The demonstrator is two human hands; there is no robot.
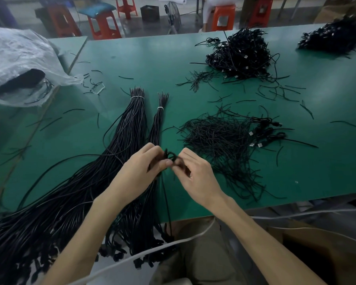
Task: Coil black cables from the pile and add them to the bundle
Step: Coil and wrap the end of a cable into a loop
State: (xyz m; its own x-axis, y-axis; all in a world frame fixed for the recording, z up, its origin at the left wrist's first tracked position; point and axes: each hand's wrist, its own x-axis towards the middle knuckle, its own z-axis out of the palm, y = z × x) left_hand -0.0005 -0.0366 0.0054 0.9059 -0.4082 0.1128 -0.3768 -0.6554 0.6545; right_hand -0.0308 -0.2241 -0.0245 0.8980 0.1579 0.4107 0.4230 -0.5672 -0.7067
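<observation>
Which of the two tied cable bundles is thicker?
The left bundle, nearer the plastic bag; the right bundle beside it is clearly thinner.

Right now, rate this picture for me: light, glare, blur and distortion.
Head view: dim, cool green cast, soft shadows only. Head view: the bag at left shows pale glare. Head view: wide-angle bending bows the table's far edge and tilts the stools. Head view: the coil held by the left hand and right hand is dark and slightly soft, its turns hard to separate.
</observation>
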